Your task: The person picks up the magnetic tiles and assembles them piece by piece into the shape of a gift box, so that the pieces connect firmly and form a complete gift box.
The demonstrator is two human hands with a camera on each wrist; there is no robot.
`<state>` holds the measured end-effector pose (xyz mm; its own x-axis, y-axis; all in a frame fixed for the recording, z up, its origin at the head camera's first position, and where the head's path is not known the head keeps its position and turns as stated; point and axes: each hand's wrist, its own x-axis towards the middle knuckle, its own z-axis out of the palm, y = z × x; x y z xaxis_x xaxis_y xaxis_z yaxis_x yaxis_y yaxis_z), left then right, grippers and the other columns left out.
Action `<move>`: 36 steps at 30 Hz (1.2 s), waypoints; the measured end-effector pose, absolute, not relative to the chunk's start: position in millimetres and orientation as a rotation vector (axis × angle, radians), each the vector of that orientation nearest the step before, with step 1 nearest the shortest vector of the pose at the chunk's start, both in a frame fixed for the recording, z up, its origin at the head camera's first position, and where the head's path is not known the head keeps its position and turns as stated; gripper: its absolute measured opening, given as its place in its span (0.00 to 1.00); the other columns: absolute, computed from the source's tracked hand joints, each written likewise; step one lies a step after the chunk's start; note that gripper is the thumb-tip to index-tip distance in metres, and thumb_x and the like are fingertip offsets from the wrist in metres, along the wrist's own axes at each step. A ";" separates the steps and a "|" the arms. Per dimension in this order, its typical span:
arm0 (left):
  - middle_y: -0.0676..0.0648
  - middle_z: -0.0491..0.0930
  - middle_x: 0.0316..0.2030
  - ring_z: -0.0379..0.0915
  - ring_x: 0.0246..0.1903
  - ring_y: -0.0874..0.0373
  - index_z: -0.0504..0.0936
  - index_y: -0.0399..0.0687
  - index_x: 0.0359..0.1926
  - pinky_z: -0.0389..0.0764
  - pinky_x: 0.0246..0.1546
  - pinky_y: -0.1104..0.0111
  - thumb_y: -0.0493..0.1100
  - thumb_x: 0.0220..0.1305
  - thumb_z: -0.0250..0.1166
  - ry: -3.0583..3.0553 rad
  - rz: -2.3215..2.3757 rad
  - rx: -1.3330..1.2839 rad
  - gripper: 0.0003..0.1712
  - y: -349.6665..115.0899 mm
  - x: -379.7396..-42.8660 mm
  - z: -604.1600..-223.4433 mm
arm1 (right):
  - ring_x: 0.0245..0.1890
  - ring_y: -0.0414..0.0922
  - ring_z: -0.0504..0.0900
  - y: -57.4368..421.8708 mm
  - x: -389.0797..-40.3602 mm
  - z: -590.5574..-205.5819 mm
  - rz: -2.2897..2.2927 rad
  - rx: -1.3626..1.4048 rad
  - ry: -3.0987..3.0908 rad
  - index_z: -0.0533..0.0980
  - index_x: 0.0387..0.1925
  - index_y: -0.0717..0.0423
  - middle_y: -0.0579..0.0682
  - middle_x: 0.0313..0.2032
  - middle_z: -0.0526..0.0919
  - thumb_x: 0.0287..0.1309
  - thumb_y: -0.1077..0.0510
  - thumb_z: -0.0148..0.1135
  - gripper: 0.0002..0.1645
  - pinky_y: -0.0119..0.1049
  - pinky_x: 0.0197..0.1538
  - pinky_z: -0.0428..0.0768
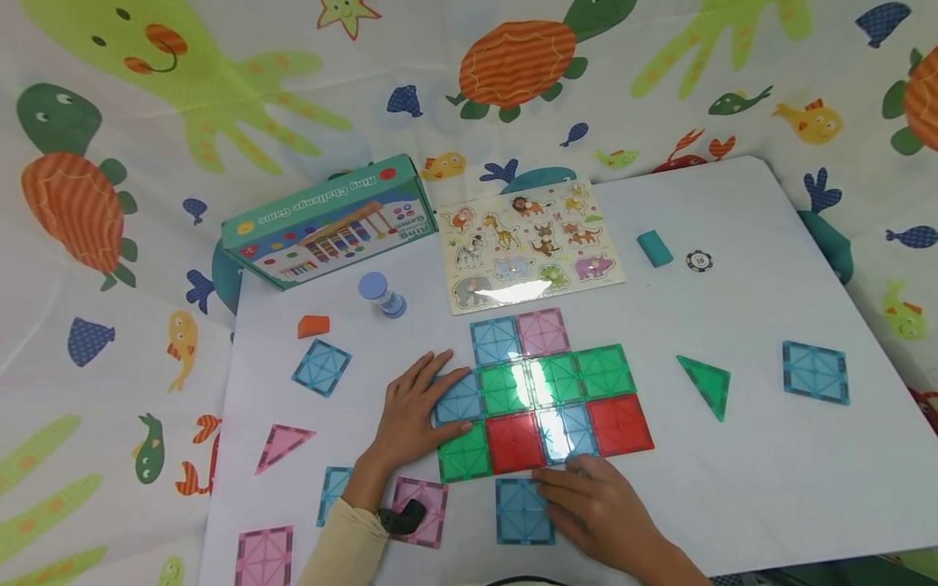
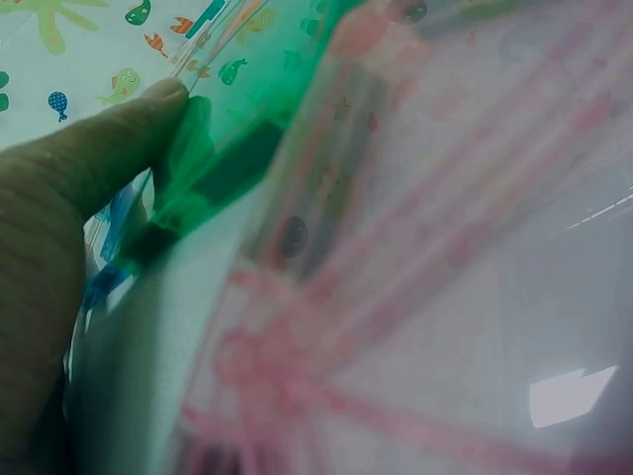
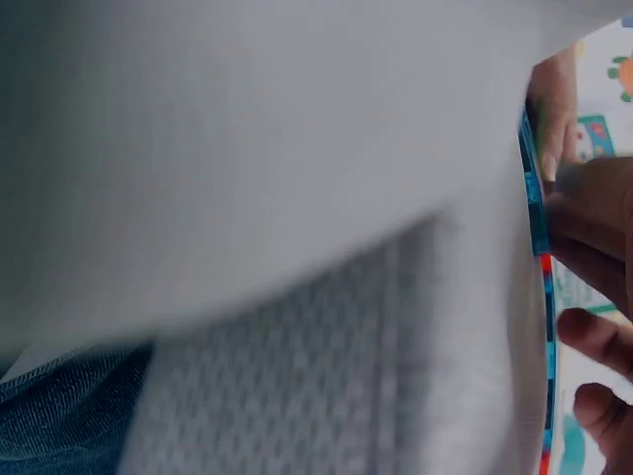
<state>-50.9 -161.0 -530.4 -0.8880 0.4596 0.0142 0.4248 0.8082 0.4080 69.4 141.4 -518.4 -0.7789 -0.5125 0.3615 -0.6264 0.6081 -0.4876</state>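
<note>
Flat translucent magnetic tiles, blue, green, red and pink, lie edge to edge as a block (image 1: pixel 516 443) in the head view. My left hand (image 1: pixel 412 411) rests at its left side, fingers spread over a blue tile (image 1: pixel 460 400) and thumb on a green tile (image 1: pixel 465 454). Just below the block lies a loose blue square tile (image 1: pixel 523 513). My right hand (image 1: pixel 597 509) touches its upper right side, its fingers also at the block's lower edge. In the left wrist view a pink tile (image 2: pixel 415 247) looms close, partly under the left wrist. Right fingers (image 3: pixel 593 208) show at the right wrist view's edge.
Loose tiles lie around: a green triangle (image 1: pixel 712 387), a blue square (image 1: pixel 815 373), a pink triangle (image 1: pixel 282 445) and several squares at left. Behind stand a game box (image 1: pixel 333 224), an animal puzzle board (image 1: pixel 528 248), a blue sand timer (image 1: pixel 383 295) and a teal block (image 1: pixel 655 248).
</note>
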 end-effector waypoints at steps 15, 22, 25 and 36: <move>0.56 0.46 0.73 0.36 0.72 0.52 0.57 0.78 0.69 0.53 0.60 0.46 0.75 0.50 0.58 2.926 0.608 0.732 0.45 -163.3 -55.9 -530.6 | 0.36 0.34 0.69 137.2 70.6 -520.2 0.790 1.062 -2.733 0.80 0.50 0.45 0.38 0.35 0.74 0.32 0.37 0.77 0.39 0.28 0.33 0.74; 0.58 0.45 0.73 0.35 0.72 0.54 0.56 0.79 0.69 0.52 0.61 0.46 0.75 0.50 0.57 2.901 0.618 0.700 0.44 -162.5 -52.9 -530.6 | 0.42 0.33 0.69 158.6 62.8 -510.0 1.077 0.809 -2.746 0.77 0.54 0.44 0.35 0.40 0.74 0.36 0.41 0.77 0.39 0.22 0.37 0.75; 0.57 0.45 0.73 0.35 0.72 0.53 0.57 0.78 0.69 0.52 0.60 0.46 0.75 0.50 0.58 2.903 0.629 0.703 0.44 -161.5 -51.1 -530.5 | 0.45 0.39 0.71 199.5 43.8 -501.5 1.067 0.513 -2.667 0.78 0.54 0.49 0.41 0.42 0.77 0.39 0.50 0.77 0.35 0.20 0.41 0.71; 0.58 0.46 0.73 0.35 0.72 0.54 0.58 0.77 0.69 0.52 0.61 0.48 0.74 0.50 0.59 2.893 0.641 0.698 0.44 -161.4 -49.3 -529.0 | 0.69 0.69 0.36 392.5 -7.2 -507.8 0.521 -0.575 -3.098 0.41 0.73 0.56 0.64 0.72 0.39 0.54 0.38 0.61 0.58 0.71 0.62 0.40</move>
<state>-49.3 -161.4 -529.0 -0.8904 0.4551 0.0041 0.4142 0.8066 0.4218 -7.2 392.5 -507.8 -0.9339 0.3405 -0.1093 0.3575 0.8820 -0.3070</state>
